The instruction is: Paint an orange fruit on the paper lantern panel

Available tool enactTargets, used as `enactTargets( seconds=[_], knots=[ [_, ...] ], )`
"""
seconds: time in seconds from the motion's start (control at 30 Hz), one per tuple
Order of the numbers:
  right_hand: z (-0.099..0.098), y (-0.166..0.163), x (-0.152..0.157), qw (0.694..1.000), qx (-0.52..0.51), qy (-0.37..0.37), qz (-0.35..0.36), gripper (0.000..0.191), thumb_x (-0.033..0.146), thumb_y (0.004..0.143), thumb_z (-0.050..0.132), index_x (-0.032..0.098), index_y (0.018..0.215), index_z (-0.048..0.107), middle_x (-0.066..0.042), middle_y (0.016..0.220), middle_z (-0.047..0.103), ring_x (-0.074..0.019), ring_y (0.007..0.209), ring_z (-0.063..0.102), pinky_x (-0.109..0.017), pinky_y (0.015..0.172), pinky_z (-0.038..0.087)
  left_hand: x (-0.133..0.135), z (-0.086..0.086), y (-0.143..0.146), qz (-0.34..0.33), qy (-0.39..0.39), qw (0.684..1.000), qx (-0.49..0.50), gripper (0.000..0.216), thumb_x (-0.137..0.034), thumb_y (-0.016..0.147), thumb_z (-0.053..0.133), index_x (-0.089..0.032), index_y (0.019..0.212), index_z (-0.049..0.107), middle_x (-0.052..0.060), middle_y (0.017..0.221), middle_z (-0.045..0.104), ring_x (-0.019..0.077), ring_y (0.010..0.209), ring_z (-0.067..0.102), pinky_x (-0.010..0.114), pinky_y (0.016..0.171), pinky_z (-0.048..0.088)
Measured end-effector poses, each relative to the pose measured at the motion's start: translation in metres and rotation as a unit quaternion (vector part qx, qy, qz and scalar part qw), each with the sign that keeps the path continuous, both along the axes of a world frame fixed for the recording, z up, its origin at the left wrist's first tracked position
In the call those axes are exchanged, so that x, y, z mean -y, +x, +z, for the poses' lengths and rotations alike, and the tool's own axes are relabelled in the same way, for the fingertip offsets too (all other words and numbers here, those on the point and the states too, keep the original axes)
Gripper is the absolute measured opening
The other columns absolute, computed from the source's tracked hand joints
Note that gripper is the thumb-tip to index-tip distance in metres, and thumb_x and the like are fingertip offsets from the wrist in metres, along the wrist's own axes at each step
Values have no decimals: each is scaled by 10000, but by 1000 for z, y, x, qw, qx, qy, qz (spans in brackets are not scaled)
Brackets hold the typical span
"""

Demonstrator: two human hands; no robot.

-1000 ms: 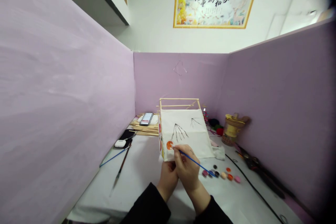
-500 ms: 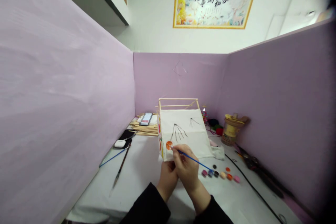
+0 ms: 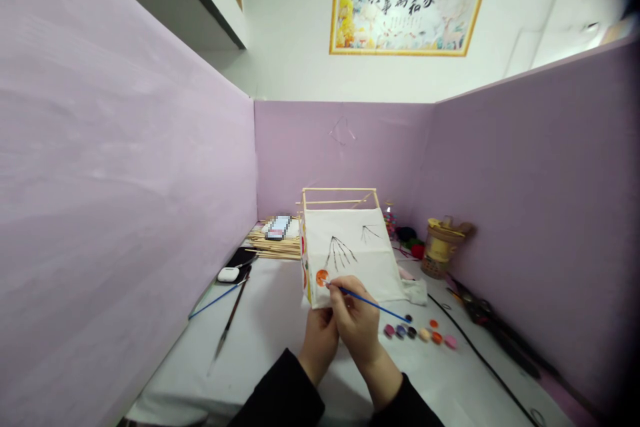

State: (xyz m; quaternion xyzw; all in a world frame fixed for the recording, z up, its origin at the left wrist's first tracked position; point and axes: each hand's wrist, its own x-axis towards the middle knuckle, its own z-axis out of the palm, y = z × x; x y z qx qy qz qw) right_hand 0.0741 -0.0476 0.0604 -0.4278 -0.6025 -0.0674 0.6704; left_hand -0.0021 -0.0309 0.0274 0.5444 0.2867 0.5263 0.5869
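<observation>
A box-like frame of thin wooden sticks [image 3: 340, 189], covered in white cloth [image 3: 370, 267], is tilted towards me. Dark branching strokes and an orange painted disc [image 3: 322, 277] mark its front; the left side carries coloured paint. My right hand [image 3: 357, 320] is closed round a slim blue paintbrush [image 3: 375, 303], its tip at the right edge of the disc. Beneath the frame's lower edge, my left hand [image 3: 320, 337] grips it with bent fingers, partly hidden by the right hand. Several small paint pots [image 3: 425, 333] sit on the table to the right.
At the left lie a dark-handled brush [image 3: 233, 313], another blue brush [image 3: 215, 300] and a white earbud case [image 3: 229, 274]. A bundle of sticks [image 3: 275, 248] bears a phone [image 3: 279, 227]. Right stand a yellowish basket [image 3: 437, 250], scissors [image 3: 480, 310] and a black cord [image 3: 475, 347].
The paintbrush's rear end has swung slightly up and away from the paint pots, with its tip still at the orange disc. My left hand and the frame stay in place.
</observation>
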Motion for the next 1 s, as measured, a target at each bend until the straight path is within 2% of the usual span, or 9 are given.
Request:
enactTargets(
  seconds=[0.2,0.4,0.7,1.0],
  knots=[
    [0,0,1,1000,7,-3,4,93,162,839,538,210,857,616,-13,770,642,-149,735,625,-268,678,504,-1,-3,0,5,17,1000,-14,318,-385,722,675,-106,864,726,90,675,725,263,772,669,327,683,523],
    [-2,1,1,1000,-6,-9,4,96,156,837,541,208,873,614,-12,789,640,-146,743,621,-262,677,497,1,1,0,-7,17,1000,0,357,-387,725,674,-104,938,713,102,727,737,301,906,664,341,725,529],
    [-3,1,1,999,-15,-29,14,91,178,849,527,211,871,609,-22,799,638,-157,766,618,-278,701,497,1,1,0,-12,10,1000,-12,364,-416,727,668,-111,918,723,97,724,740,278,800,681,363,733,535],
    [-2,2,1,999,-16,-26,10,92,181,849,523,210,868,608,-18,789,637,-152,754,619,-268,692,496,-2,-2,2,-15,13,1000,-2,374,-432,728,668,-100,891,724,107,751,741,287,847,676,362,759,529]
  ],
)
